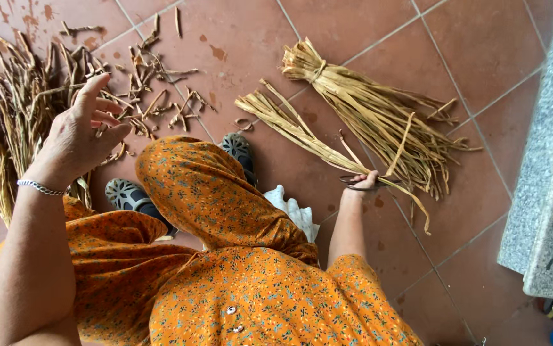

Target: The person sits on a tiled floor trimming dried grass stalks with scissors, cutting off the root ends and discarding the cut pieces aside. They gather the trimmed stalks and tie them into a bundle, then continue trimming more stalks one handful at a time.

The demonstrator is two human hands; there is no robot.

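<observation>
Right hand (365, 182) low on tiled floor (366, 32), fingers closed around dark scissors (351, 184), touching near end of loose dried strip bundle (302, 134). Left hand (81, 138) raised, fingers spread, holding nothing visible, above dark dried stalk pile (7, 122) at left. Tied bundle (372, 109) lies far right, just beside loose one. Strips judged light, dry, papery, brittle at tips, flexible lengthwise; best gripped near gathered end, not frayed tails.

Orange cotton garment (225, 288) with a small floral print in green and white; pale straw-yellow bundles of dried plant strips (379, 122); darker olive-brown heap of dried stalks (7, 122). Terracotta-red floor tiles (366, 32) with pale grout lines and dark blotches; speckled grey granite slab (552, 160). Dark grey perforated clogs (239, 148); silver chain bracelet (40, 188).
</observation>
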